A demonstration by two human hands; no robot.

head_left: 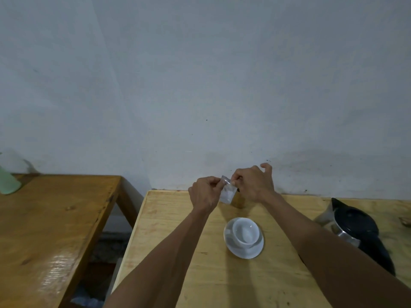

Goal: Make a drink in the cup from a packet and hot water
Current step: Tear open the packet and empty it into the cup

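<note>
A small clear packet (227, 193) with white powder hangs in the air above the far part of the light wooden table (169, 223). My left hand (205, 193) and my right hand (253, 183) both pinch its top edge, thumbs and forefingers close together. Nearer to me, below the packet, a white cup (245, 233) stands upright on a white saucer (243, 252); the cup looks empty. A steel kettle with a black lid (353, 225) stands to the right, partly hidden behind my right forearm.
A darker wooden table (51, 221) stands to the left, separated by a gap. A pale green container (9, 181) sits at its far left corner. A small dark object behind the packet is mostly hidden. A grey wall closes off the back.
</note>
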